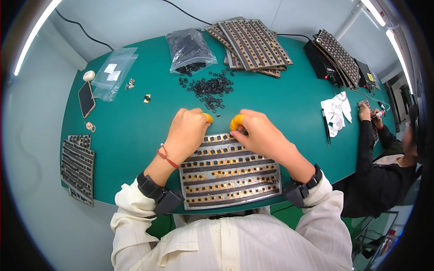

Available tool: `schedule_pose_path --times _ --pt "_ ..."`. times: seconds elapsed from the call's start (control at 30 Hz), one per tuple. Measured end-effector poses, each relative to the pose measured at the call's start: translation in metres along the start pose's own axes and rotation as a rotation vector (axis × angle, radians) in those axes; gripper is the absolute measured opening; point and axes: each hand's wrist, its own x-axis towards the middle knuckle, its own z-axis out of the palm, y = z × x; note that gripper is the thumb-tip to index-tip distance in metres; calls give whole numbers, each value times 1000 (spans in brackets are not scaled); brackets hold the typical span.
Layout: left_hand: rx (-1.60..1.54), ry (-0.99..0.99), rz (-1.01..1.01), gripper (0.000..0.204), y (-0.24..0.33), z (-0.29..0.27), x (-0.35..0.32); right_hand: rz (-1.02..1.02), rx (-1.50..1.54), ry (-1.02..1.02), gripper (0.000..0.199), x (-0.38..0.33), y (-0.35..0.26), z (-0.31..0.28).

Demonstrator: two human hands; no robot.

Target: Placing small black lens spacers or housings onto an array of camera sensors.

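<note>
My left hand (pixel 186 130) is over the upper left edge of a metal tray (pixel 228 180), its fingers curled, with a yellow finger cot on one fingertip. My right hand (pixel 255 132) also wears a yellow finger cot; its thumb and finger pinch at the tray's far row, and whatever lies between them is too small to make out. Rows of small gold-coloured parts, many with black pieces on them, fill the tray. One small black piece (pixel 218 114) lies alone between my hands. Beyond it spreads a loose pile of black plastic pieces (pixel 212 88).
Behind the pile stands a clear bag of black pieces (pixel 190 47), beside stacked trays (pixel 253 43). At left are a phone (pixel 87 100), an empty plastic bag (pixel 115 74) and more trays (pixel 77 165). White tissue (pixel 337 113) and tweezers (pixel 325 126) lie right, near a co-worker (pixel 379 167).
</note>
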Motion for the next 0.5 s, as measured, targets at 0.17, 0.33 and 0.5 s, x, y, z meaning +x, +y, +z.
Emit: schedule_pose_path --times 0.17,0.33,0.5 --pt "-9 39 -5 11 5 -1 0 -48 -49 -127 13 -49 -20 -2" --pt "-64 36 -86 14 8 3 1 -55 -52 -78 15 -63 -21 15" --pt "-258 -73 -80 13 34 -15 -22 -65 -136 -25 15 -66 -23 25"
